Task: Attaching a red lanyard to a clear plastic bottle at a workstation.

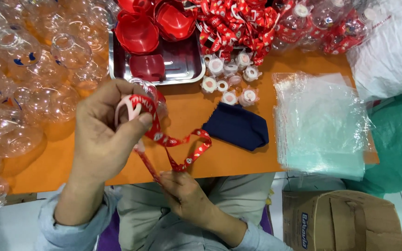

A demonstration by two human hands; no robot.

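Red strap point(182, 151) stretched between two hands above the orange table point(238, 160).

Left hand point(103, 135) clenched around clear bottle point(152, 93) and white ring point(129, 109); right hand point(184, 195) pinching the strap's lower end. Near: navy cloth point(238, 126), steel tray point(182, 65).

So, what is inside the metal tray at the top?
The metal tray holds red plastic caps, stacked and loose. Its upper part runs out of the picture, and the caps hide most of its floor.

On the orange bench point(238, 162), a dark blue cloth point(237, 126) lies just right of the grip. Beyond it stand small white caps point(231, 76) and a steel tray point(182, 65) with red cups point(138, 32). Clear bottles point(33, 79) lie left, plastic bags point(319, 123) far right.
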